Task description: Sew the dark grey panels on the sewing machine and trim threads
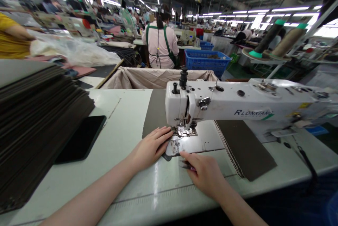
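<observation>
My left hand (151, 148) lies flat with its fingers stretched over the near edge of a dark grey-brown fabric piece (154, 113), its fingertips beside the presser foot (186, 131) of the white sewing machine (224, 101). The far part of that piece lies left of and behind the machine head. In front of the metal needle plate (190, 144), my right hand (204, 173) is closed around small thread snips (187, 165), their blades pointing left. Its index finger reaches the plate's near edge.
A tall stack of dark pieces (34, 123) and a black phone (81, 141) are at the left. Right of the needle lies a smaller stack (250, 148). Beyond the table are a cloth-lined bin (158, 78), a seated person (160, 42) and a blue crate (207, 60). Thread cones (271, 37) stand at right.
</observation>
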A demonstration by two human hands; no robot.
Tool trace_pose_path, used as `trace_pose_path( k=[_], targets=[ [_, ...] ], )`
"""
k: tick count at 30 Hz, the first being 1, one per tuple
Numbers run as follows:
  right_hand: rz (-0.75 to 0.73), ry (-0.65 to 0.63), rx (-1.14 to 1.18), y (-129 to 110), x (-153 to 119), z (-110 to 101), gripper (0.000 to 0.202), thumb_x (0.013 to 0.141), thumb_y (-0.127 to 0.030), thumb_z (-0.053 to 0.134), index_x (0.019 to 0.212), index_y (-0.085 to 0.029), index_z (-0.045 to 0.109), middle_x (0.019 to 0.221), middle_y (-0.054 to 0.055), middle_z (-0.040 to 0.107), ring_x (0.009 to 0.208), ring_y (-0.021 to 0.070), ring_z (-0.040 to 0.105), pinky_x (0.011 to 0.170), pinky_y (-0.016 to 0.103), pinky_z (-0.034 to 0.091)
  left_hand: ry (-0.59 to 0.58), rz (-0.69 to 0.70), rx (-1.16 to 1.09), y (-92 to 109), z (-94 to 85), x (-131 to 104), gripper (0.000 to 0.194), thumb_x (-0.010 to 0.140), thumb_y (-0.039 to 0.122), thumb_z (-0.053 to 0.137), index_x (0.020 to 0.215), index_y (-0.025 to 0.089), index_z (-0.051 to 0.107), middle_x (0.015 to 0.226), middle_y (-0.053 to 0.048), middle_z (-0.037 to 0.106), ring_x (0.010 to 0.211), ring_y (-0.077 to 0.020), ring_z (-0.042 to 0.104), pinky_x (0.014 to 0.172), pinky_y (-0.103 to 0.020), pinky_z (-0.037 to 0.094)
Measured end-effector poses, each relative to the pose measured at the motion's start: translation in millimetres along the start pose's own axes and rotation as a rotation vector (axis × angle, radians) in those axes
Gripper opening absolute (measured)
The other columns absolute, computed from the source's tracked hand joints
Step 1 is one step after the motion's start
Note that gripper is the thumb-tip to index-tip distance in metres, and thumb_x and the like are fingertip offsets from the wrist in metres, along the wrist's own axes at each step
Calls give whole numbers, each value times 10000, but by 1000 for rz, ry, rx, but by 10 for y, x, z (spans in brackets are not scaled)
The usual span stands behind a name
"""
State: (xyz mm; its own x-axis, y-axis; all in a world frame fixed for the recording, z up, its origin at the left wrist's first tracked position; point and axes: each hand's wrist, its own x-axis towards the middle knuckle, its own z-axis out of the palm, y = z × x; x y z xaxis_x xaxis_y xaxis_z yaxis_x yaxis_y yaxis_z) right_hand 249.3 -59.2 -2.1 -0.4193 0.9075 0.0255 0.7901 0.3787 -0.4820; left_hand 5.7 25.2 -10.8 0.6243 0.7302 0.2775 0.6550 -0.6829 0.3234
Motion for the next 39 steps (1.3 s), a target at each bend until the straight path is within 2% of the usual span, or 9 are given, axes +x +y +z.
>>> trace_pose_path(
  k=[12, 20, 25, 32, 39],
  targets=[
    [3, 9, 11, 4, -2, 10, 513, 841, -152, 527, 1333, -295, 499, 1099, 14, 673, 946, 197, 626, 809, 279, 430, -13, -8, 42, -14, 18, 8, 469, 979, 278, 434, 1446, 262, 401, 1506, -53, 415, 1404, -236, 351, 1162, -490, 313],
    [9, -7, -13, -14, -2, -7, 516, 833, -138, 527, 1331, -275, 513, 1093, 26, 679, 948, 174, 633, 822, 250, 433, 5, 4, 20, -28, 23, 8, 467, 968, 269, 447, 1434, 264, 421, 1497, -53, 429, 1395, -242, 367, 1159, -496, 312],
    [8, 6, 24, -13, -7, -13, 496, 847, -145, 519, 1323, -285, 516, 1099, 23, 675, 957, 186, 632, 830, 257, 429, -30, -16, 27, -31, 15, 28, 466, 971, 280, 438, 1436, 259, 414, 1507, -43, 415, 1412, -233, 336, 1174, -483, 285],
    [2, 15, 35, -3, -5, -8, 482, 858, -158, 510, 1321, -293, 511, 1101, 17, 674, 966, 191, 631, 833, 265, 423, -1, 1, 9, 2, -19, 20, 423, 961, 266, 449, 1384, 253, 465, 1469, -52, 462, 1398, -234, 359, 1174, -486, 280],
    [-3, 32, 0, -8, -11, -12, 470, 865, -171, 519, 1321, -285, 517, 1112, 21, 676, 983, 195, 630, 844, 266, 417, 49, -61, 77, -47, 43, 0, 558, 943, 333, 467, 1468, 215, 317, 1522, -86, 376, 1431, -257, 290, 1188, -502, 234]
  ],
)
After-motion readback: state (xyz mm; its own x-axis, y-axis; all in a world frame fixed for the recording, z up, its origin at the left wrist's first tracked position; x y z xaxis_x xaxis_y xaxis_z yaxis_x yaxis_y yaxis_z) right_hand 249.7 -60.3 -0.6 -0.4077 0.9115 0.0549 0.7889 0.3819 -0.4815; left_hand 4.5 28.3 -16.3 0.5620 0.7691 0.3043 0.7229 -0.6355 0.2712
